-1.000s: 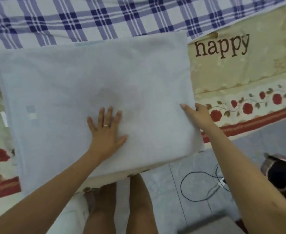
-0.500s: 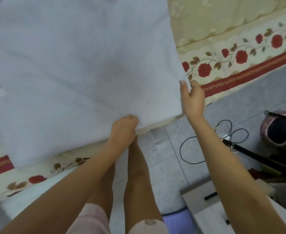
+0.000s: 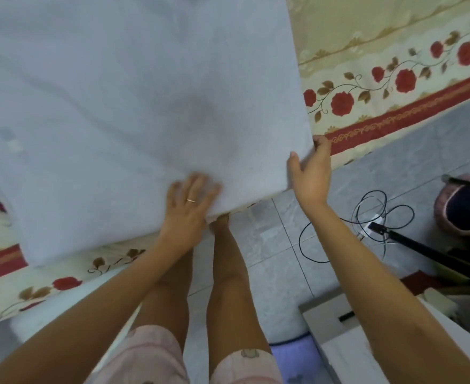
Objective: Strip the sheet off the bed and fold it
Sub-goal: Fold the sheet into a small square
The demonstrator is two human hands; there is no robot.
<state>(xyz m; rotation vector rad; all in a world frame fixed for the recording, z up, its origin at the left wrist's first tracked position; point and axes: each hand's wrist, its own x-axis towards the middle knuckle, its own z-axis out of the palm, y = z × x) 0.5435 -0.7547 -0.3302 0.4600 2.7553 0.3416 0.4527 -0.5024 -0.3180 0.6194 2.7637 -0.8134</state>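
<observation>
The folded pale sheet [image 3: 131, 106] is laid across the rose-patterned bed [image 3: 394, 79], with its near edge carried slightly past the bed's near edge. The left hand [image 3: 188, 209] is pressed flat on the sheet close to that near edge, its fingers spread and straight. The sheet's near right corner is gripped by the right hand [image 3: 310, 176], the thumb laid on top and the fingers curled round the side, above the tiled floor [image 3: 270, 245] where a black cable [image 3: 367, 217] is coiled.
</observation>
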